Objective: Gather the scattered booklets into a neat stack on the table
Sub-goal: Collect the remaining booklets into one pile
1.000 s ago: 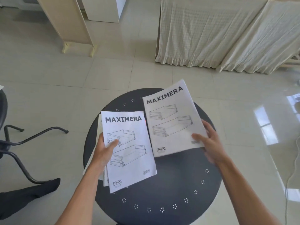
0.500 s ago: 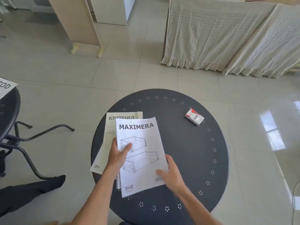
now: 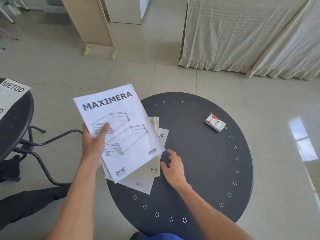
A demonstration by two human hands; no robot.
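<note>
My left hand (image 3: 94,144) grips a white MAXIMERA booklet (image 3: 124,122), with more sheets bunched beneath it, lifted over the left edge of the round dark table (image 3: 199,161). Under it on the table lie a beige booklet (image 3: 150,163) and a white booklet (image 3: 140,185), both partly hidden. My right hand (image 3: 172,168) hovers just right of those booklets, fingers spread and holding nothing. Another booklet marked METOD (image 3: 12,94) lies on a second dark table (image 3: 17,129) at the left.
A small red and white box (image 3: 215,125) sits on the round table's far right part. Dark curved table legs (image 3: 45,144) stand on the tiled floor at left. A cloth-draped piece of furniture (image 3: 242,35) and a wooden panel (image 3: 90,23) stand beyond.
My left hand has lifted the MAXIMERA booklets up and to the left. My right hand has let go of them and now hovers open beside the booklets left on the table.
</note>
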